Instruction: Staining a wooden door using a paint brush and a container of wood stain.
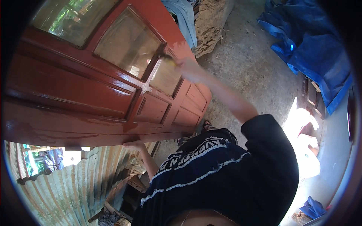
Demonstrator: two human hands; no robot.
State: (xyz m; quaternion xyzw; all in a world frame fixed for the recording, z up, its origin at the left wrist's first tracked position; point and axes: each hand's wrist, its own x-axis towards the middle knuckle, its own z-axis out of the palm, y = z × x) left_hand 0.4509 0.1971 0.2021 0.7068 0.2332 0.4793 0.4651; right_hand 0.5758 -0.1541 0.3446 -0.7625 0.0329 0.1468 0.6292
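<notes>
While the person bends over a large reddish-brown panelled door with glass panes [109, 80], the right hand [188, 70] is closed around a small dark-bristled paintbrush with a yellowish handle [168, 59]. From where I stand, the brush points away from the wrist, up and to the person's left, its long axis nearly in line with the forearm. Its bristles are at the narrow wooden bar between the broad middle pane [126, 43] and the smaller clear pane [166, 78]; blur keeps me from telling whether they touch. The door slants across the person's left and front, its long near edge running from the far left toward the feet, and its paint shines in patches. The left hand [134, 145] is against that near edge, but I cannot tell whether its fingers curl around it. Past the edge stands a weathered corrugated metal sheet [71, 184]. Across the grey concrete floor [245, 64], to the right, hangs a rumpled blue tarpaulin [313, 49]; below it sits a glare-washed white bundle [309, 150], whose contents I cannot make out.
</notes>
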